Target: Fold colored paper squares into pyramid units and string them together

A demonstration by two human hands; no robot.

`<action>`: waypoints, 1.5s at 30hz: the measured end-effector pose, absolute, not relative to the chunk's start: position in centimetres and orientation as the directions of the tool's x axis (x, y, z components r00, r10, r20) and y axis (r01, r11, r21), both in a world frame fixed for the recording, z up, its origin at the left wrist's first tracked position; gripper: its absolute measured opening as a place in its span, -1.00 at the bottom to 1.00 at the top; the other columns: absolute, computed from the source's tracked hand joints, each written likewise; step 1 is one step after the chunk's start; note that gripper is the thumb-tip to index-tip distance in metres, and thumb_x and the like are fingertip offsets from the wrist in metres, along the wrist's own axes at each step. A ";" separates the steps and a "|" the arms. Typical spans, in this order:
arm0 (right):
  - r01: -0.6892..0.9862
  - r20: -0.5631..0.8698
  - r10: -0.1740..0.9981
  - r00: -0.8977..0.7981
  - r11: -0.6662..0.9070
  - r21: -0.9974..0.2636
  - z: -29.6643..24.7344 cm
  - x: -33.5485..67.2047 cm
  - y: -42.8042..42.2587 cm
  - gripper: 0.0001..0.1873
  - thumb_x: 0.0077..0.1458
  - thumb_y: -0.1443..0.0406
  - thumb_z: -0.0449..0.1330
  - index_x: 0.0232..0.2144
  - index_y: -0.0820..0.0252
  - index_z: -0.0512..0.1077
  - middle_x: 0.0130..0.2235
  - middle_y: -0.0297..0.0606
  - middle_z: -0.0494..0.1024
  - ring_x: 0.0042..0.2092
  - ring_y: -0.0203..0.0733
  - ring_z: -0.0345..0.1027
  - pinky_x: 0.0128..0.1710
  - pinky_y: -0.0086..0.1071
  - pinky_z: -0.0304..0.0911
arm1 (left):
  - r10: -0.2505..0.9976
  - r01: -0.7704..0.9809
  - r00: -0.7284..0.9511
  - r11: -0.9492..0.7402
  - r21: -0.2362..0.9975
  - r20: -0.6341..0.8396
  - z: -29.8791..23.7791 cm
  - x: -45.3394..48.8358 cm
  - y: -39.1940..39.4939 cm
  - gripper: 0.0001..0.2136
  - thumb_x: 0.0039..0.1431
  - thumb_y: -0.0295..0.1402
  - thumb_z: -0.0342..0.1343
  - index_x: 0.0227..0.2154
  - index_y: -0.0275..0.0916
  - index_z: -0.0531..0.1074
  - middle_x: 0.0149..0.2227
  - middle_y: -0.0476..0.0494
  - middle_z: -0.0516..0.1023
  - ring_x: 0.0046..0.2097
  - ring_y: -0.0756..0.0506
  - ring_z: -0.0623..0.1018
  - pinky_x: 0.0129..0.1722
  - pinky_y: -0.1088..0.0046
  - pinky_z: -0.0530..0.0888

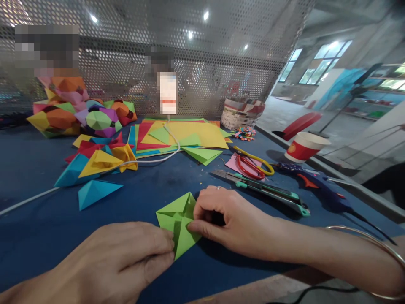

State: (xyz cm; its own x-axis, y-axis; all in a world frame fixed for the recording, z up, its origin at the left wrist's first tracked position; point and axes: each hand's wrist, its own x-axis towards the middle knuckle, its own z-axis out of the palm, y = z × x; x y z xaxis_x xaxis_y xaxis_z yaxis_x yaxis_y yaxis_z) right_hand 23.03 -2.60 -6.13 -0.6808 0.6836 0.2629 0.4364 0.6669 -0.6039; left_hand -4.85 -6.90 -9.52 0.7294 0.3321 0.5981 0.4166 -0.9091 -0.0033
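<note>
A green folded paper piece [177, 221] lies on the blue table [38, 228] near its front edge. My left hand [126, 257] pinches the piece's lower left corner, fingers closed on the paper. My right hand [228, 219] presses its curled fingers onto the right side of the same piece, thumb along a fold. A ring shows on my right hand and a thin bangle [373, 245] circles that forearm.
Folded paper triangles [95, 162] and flat coloured sheets [183, 135] lie beyond. Paper polyhedra [82, 114] are stacked at back left. Scissors [253, 164], a utility knife [268, 192], a glue gun [316, 183], a paper cup [303, 147] and a basket [242, 113] sit right. A white cable [148, 160] crosses the table.
</note>
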 end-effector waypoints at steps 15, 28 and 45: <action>0.255 0.098 0.589 -0.802 0.487 -0.835 -5.2 23.8 -1.5 -0.55 0.25 -0.05 0.45 -0.49 0.14 0.63 -0.31 -0.36 0.61 -0.24 -0.27 0.48 0.02 -0.28 0.33 | 0.441 0.460 0.663 -0.878 0.136 0.605 -9.6 -4.6 -7.7 -0.67 0.34 -0.53 0.03 0.01 -0.06 0.57 -0.08 0.02 0.78 -0.09 -0.04 0.77 -0.03 0.58 0.65; 0.485 0.251 0.691 -0.678 0.676 -0.554 -6.6 22.8 -2.9 -0.64 0.31 0.25 0.46 -0.45 0.20 0.42 -0.38 -0.40 0.46 -0.28 -0.26 0.28 -0.13 -0.32 0.14 | 0.388 0.450 0.761 -0.893 0.006 0.520 -9.5 -5.1 -7.6 -0.77 0.45 -0.35 0.11 0.08 -0.09 0.55 -0.01 -0.02 0.78 -0.02 -0.09 0.77 0.02 0.52 0.70; 0.556 0.176 0.723 -0.668 0.642 -0.527 -6.3 22.4 -2.9 -0.61 0.29 0.26 0.47 -0.44 0.19 0.36 -0.36 -0.40 0.38 -0.26 -0.24 0.20 -0.17 -0.31 0.05 | 0.390 0.455 0.785 -0.890 -0.022 0.482 -8.6 -2.5 -6.8 -0.68 0.40 -0.52 -0.08 -0.04 -0.07 0.53 -0.27 0.09 0.72 -0.32 -0.04 0.70 -0.37 0.47 0.56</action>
State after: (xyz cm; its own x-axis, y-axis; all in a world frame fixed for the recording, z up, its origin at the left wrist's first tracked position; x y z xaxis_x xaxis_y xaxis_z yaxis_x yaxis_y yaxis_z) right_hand 22.39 -2.93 -6.28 -0.6682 0.7229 0.1758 0.5564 0.6424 -0.5270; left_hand -2.51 -6.80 -8.64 0.7851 0.3896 0.4816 0.4553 -0.8901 -0.0222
